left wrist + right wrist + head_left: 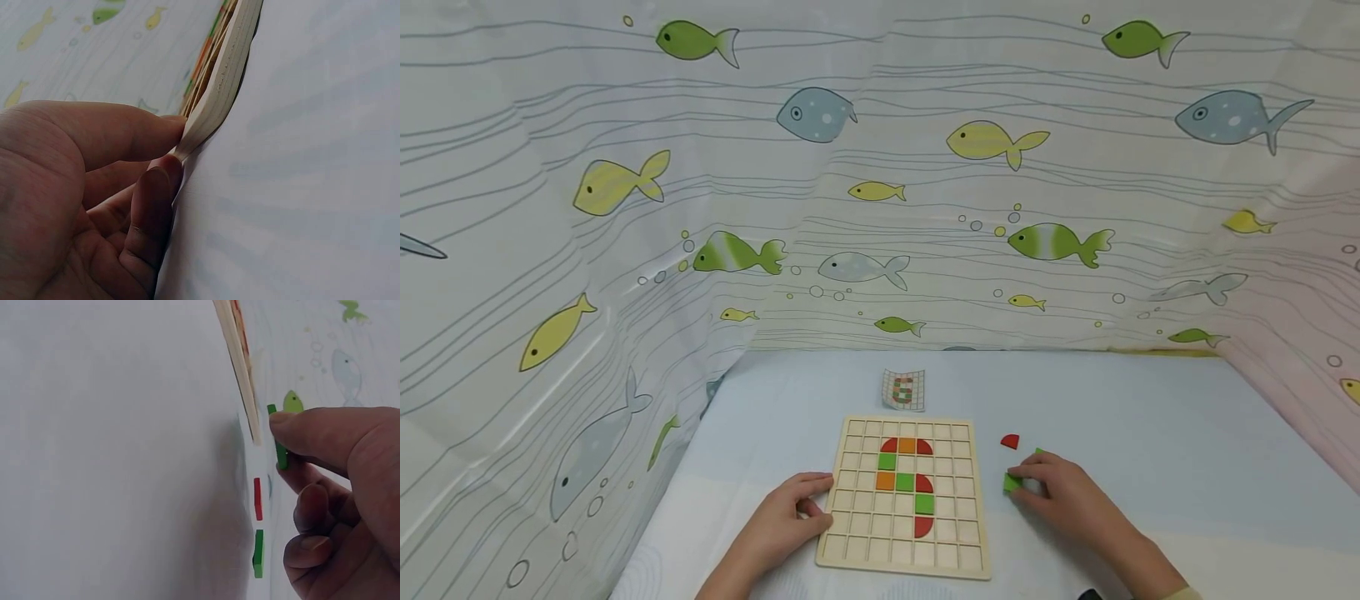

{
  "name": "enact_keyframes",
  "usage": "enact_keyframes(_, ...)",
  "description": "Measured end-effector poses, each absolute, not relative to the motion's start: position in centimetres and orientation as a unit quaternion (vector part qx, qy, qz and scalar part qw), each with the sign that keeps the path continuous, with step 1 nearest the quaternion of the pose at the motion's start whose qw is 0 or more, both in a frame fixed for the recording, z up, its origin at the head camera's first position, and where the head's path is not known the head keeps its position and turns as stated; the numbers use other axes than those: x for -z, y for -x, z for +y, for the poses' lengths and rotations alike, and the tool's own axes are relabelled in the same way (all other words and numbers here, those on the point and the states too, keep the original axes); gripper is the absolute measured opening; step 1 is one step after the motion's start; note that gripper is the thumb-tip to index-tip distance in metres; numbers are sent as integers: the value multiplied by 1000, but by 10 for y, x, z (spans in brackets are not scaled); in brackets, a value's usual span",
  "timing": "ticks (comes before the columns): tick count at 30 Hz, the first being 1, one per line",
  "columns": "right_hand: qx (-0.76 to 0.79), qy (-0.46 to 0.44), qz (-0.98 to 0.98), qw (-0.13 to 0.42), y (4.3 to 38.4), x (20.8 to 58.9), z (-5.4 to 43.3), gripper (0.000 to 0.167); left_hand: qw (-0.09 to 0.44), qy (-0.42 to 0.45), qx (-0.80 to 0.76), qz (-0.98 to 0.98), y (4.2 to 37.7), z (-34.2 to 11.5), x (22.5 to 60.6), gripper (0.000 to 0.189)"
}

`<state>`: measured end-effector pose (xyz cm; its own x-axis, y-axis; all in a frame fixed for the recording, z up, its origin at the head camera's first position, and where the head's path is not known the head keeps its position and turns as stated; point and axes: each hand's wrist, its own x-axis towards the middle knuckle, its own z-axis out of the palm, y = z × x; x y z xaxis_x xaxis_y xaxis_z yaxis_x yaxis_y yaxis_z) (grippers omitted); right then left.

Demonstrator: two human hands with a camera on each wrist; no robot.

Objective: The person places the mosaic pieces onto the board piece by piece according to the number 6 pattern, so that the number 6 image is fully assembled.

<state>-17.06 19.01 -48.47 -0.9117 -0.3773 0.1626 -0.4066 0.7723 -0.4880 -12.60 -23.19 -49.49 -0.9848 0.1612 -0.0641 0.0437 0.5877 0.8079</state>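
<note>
A wooden grid board (pixel 868 550) lies in the middle of the table, with red quarter-round, orange and green square tiles (pixel 905 482) set in an S-like curve. My left hand (pixel 786 517) touches the board's left edge with thumb and fingertips; the left wrist view shows the thumb tip (pixel 172 134) against the rim near a corner. To the board's right, my right hand (pixel 1063 496) pinches a green square tile (pixel 280 453) between thumb and finger. A loose red quarter-round tile (pixel 1011 441) and another green tile (pixel 259 553), partly hidden by this hand in the head view, lie close by.
Behind the board sits a small printed card (pixel 903 390) with a coloured tile pattern on a grid. A fish-patterned sheet (pixel 865 225) rises behind the table and along both sides. Pale blue and white cloth (pixel 1150 433) covers the table.
</note>
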Motion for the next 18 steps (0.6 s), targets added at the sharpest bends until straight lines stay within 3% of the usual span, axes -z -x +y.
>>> enact_keyframes(9,-268,-262,-926,46,168,483,176,24,66,-58,-444,891,126,-232,495,56)
enact_keyframes(18,-264,-268,-926,-13,167,477,152,26,68,-60,-441,893,126,-232,494,56)
